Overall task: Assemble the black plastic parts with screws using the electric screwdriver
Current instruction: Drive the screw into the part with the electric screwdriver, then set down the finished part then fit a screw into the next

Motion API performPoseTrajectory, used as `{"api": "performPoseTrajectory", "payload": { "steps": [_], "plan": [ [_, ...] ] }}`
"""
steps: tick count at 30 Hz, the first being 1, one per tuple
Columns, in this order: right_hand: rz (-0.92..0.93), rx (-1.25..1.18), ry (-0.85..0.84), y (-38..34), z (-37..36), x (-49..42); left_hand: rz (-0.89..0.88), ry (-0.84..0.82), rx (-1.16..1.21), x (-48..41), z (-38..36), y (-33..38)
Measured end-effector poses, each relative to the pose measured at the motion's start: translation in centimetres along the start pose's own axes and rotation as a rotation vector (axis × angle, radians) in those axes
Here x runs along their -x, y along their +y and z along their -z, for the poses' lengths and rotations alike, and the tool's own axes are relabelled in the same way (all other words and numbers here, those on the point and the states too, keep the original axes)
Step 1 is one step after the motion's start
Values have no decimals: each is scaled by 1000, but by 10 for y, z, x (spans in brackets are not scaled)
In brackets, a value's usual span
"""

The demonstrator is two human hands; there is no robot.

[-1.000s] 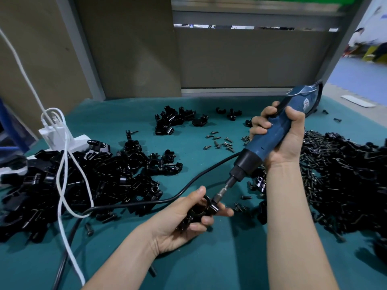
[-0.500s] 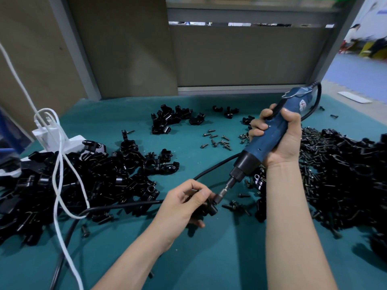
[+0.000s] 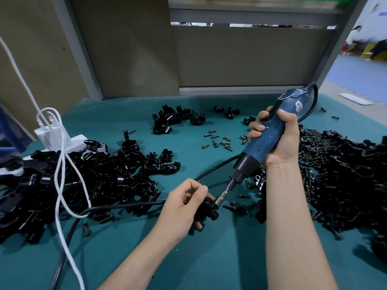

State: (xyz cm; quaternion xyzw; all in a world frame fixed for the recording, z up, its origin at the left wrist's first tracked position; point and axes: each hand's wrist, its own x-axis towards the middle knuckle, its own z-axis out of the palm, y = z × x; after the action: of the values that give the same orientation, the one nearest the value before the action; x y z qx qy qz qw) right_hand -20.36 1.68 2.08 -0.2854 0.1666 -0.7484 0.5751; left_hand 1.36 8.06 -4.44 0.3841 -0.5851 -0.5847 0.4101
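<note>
My left hand (image 3: 184,208) grips a small black plastic part (image 3: 206,211) just above the teal table, fingers curled over it so most of it is hidden. My right hand (image 3: 276,139) holds the blue electric screwdriver (image 3: 266,141) tilted down to the left. Its metal bit (image 3: 223,195) meets the top of the held part. A large heap of black parts (image 3: 79,185) lies to the left. A bigger heap of parts and screws (image 3: 343,178) lies to the right. Loose silver screws (image 3: 217,141) are scattered further back.
The screwdriver's black cord (image 3: 125,206) runs left across the mat and down past the front edge. A white cable (image 3: 60,174) loops over the left heap from a white power strip (image 3: 67,143). A small group of black parts (image 3: 171,120) sits near the back panel.
My left hand has turned over the part, from palm-up cradling to gripping it from above. The screwdriver stays on the part and has barely moved.
</note>
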Motion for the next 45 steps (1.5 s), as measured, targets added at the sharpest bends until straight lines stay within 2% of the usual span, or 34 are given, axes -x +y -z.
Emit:
{"api": "performPoseTrajectory", "payload": {
  "steps": [5,8,12,14,17,21,23,24,26,28,30,31,37,42,45],
  "plan": [
    [-32,173,258,10,10,-4,-26,39,-36,-2,4,0],
    [-104,193,368,17,22,-5,-45,50,-89,-5,10,1],
    [-236,366,516,25,27,-4,-40,96,-124,-7,13,2],
    [-269,499,612,29,30,-8,-25,113,-94,-7,13,3],
    [-254,879,705,36,33,-16,8,142,-58,-6,13,4],
    [-385,1513,619,39,21,-15,16,153,-51,-6,15,4],
    [-372,1793,559,32,3,-12,9,161,-29,-6,15,4],
    [-323,1834,478,28,-12,-9,-2,175,-14,-7,16,4],
    [-267,1694,124,23,-45,3,-39,225,33,-8,16,5],
    [-393,1500,-301,29,-77,26,-72,275,90,-12,17,5],
    [-428,1629,-562,44,-91,44,-71,285,153,-13,18,5],
    [-379,1705,-602,50,-91,49,-65,279,171,-13,19,4],
    [-329,1683,-592,57,-64,60,-126,299,50,-13,20,-5],
    [-134,1413,-324,64,-42,75,-43,315,193,-13,17,-2],
    [-106,1331,-220,67,-34,77,-26,293,154,-13,15,-2]
  ]
}}
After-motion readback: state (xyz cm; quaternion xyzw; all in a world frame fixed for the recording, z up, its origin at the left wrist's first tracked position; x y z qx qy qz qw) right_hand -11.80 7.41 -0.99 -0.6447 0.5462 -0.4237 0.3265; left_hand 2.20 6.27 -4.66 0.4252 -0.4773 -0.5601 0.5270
